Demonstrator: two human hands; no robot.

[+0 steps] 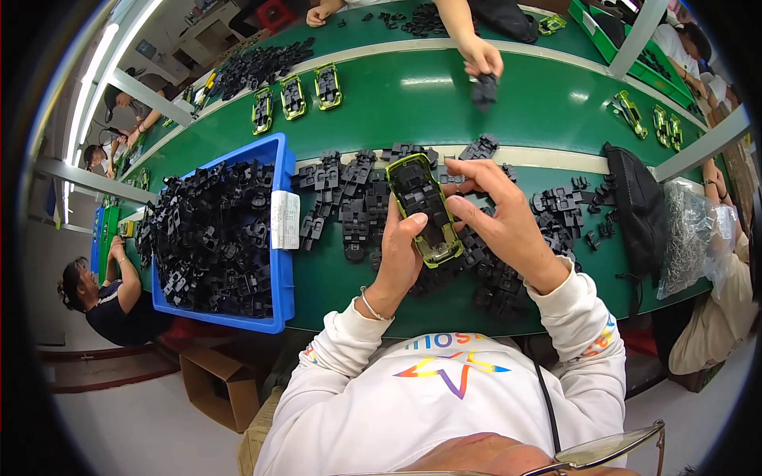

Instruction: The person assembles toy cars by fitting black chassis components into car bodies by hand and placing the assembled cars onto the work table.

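My left hand [398, 258] is closed around a yellow-green toy car body [456, 252], its open side facing up and its thumb on the near left part. Inside the body sits a black plastic interior piece [417, 189] with moulded seats. My right hand [512, 226] is at the body's right edge, thumb and fingers apart, the fingertips close to or touching that edge. I see nothing separate between them. Behind and beside both hands lie loose black seat pieces [355, 222], spread in a heap on the green table.
At left stands a blue bin [282, 309] heaped with black pieces. Across the green belt [397, 95], another person's hand [481, 57] holds a blurred black piece [483, 91]. Green car bodies [328, 86] lie on the belt. A black bag [635, 194] and a plastic bag of screws [692, 238] lie right.
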